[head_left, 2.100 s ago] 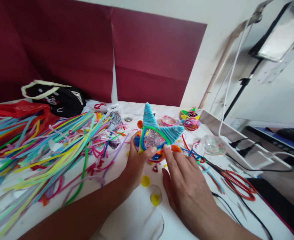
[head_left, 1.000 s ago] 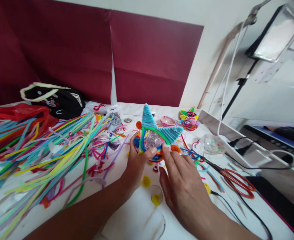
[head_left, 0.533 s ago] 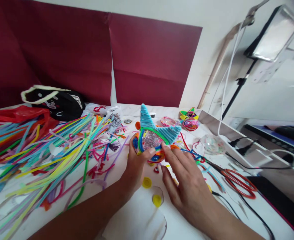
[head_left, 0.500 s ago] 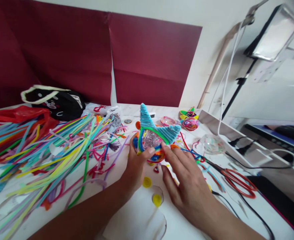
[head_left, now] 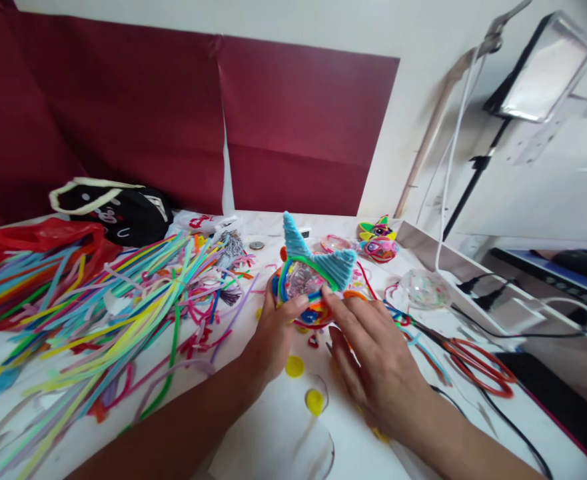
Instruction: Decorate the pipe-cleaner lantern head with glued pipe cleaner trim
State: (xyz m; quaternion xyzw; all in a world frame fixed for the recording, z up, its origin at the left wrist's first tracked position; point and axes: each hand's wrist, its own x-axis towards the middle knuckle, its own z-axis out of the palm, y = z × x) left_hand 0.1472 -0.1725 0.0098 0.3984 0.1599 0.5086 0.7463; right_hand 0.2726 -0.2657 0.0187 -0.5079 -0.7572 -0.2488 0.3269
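My left hand (head_left: 272,337) grips a small craft piece (head_left: 308,277): a clear glittery dome ringed with green, blue and orange pipe cleaners and topped with two light-blue fuzzy pointed ears. It is held upright just above the white table (head_left: 268,440). My right hand (head_left: 376,363) lies beside it with the fingers stretched out, and the fingertips touch the piece's lower right edge under one ear. Small yellow discs (head_left: 315,401) lie on the table below both hands.
A large heap of coloured pipe cleaners (head_left: 98,313) covers the table's left half, with a red plastic bag (head_left: 38,237) and a black pouch (head_left: 118,210) behind. Red-handled scissors (head_left: 478,367), black cables, a clear dome (head_left: 423,288) and a finished colourful piece (head_left: 379,240) lie to the right.
The view has shifted slightly. The craft piece has tilted and sunk a little in my left hand. My right hand's fingers stay at its lower right edge.
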